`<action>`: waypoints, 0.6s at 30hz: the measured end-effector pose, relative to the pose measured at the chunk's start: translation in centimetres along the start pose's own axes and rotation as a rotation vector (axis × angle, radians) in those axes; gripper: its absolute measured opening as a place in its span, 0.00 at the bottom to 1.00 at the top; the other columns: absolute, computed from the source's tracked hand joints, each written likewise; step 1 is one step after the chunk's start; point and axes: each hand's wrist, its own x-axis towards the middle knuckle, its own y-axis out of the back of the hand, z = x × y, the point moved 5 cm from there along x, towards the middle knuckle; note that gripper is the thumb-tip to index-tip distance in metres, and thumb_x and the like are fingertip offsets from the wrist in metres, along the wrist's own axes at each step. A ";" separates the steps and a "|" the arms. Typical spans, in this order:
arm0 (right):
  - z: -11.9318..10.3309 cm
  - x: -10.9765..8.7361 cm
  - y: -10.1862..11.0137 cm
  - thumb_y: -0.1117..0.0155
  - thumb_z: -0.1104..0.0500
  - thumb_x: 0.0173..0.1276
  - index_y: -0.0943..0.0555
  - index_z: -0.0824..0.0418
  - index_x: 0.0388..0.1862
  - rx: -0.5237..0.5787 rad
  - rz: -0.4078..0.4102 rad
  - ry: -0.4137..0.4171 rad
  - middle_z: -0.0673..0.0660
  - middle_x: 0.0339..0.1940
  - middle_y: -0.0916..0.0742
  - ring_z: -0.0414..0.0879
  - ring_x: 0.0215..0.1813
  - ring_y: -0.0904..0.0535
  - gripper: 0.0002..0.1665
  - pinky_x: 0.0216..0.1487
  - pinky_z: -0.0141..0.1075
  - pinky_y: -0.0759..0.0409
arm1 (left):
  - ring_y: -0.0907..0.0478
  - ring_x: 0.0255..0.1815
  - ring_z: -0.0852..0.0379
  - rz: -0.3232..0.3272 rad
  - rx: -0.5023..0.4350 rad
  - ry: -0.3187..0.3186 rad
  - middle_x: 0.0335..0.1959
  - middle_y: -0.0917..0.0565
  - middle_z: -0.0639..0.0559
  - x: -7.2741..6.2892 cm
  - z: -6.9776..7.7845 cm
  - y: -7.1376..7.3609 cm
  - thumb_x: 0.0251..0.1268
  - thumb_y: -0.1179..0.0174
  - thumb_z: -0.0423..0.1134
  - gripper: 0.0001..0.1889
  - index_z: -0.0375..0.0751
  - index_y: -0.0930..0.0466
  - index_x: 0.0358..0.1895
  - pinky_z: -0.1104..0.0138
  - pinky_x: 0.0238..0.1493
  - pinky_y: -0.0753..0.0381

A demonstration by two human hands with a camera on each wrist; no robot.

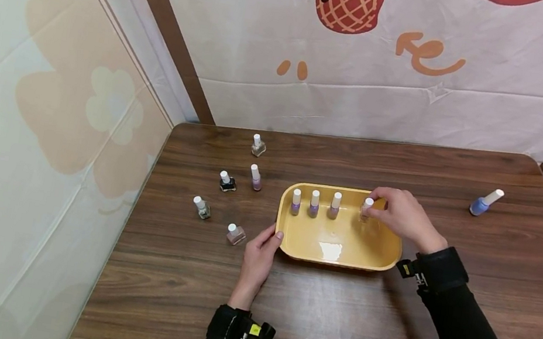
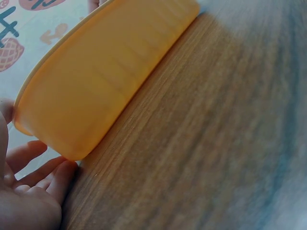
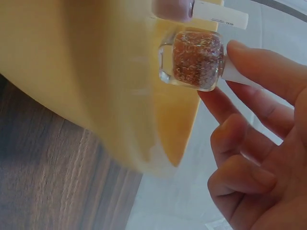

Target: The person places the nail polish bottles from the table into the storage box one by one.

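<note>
My right hand (image 1: 402, 217) pinches the white cap of a nail polish bottle (image 3: 199, 60) between thumb and fingers. Copper glitter fills this clear glass bottle, which is upright over the right part of a yellow tray (image 1: 360, 249). Whether its base touches the tray floor, I cannot tell. Inside the tray, a purple nail polish bottle (image 1: 295, 206), another purple one (image 1: 314, 207) and a mauve one (image 1: 334, 208) stand in a row along the back. My left hand (image 1: 258, 259) holds the tray's front left corner, thumb at the rim and fingers (image 2: 36, 167) against the outer wall.
Left of the tray, several more white-capped bottles are scattered, among them a black one (image 1: 227, 184), a purple one (image 1: 256, 182) and a brownish one (image 1: 237, 235). A blue bottle (image 1: 480, 207) is at the far right. A printed cloth (image 1: 251, 30) hangs behind the wooden table (image 1: 150, 292).
</note>
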 end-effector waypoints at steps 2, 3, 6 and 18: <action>0.0 0.1 -0.1 0.33 0.55 0.65 0.17 0.62 0.44 -0.020 -0.007 0.006 0.61 0.40 0.14 0.46 0.31 0.26 0.13 0.29 0.35 0.31 | 0.24 0.62 0.54 -0.001 -0.003 0.000 0.62 0.22 0.45 0.0 0.0 0.0 0.68 0.42 0.48 0.23 0.42 0.24 0.63 0.59 0.63 0.25; 0.0 0.2 -0.3 0.33 0.55 0.65 0.17 0.62 0.44 -0.031 -0.009 0.007 0.61 0.41 0.14 0.47 0.32 0.25 0.13 0.30 0.35 0.31 | 0.24 0.62 0.54 -0.002 -0.003 0.002 0.63 0.22 0.45 0.0 0.0 0.0 0.68 0.42 0.48 0.23 0.42 0.24 0.63 0.59 0.63 0.25; 0.0 0.3 -0.7 0.32 0.56 0.64 0.17 0.62 0.44 -0.051 -0.015 0.014 0.61 0.43 0.14 0.48 0.37 0.23 0.13 0.34 0.36 0.28 | 0.24 0.63 0.53 -0.013 -0.009 0.004 0.63 0.23 0.44 0.0 0.0 0.0 0.69 0.43 0.49 0.24 0.41 0.25 0.63 0.59 0.63 0.25; 0.0 0.8 -2.0 0.31 0.56 0.63 0.16 0.60 0.43 -0.095 0.014 0.045 0.58 0.41 0.14 0.48 0.36 0.23 0.13 0.36 0.41 0.25 | 0.25 0.64 0.52 -0.026 -0.007 0.043 0.65 0.24 0.45 0.2 -0.3 -0.1 0.69 0.44 0.51 0.25 0.43 0.26 0.64 0.59 0.64 0.26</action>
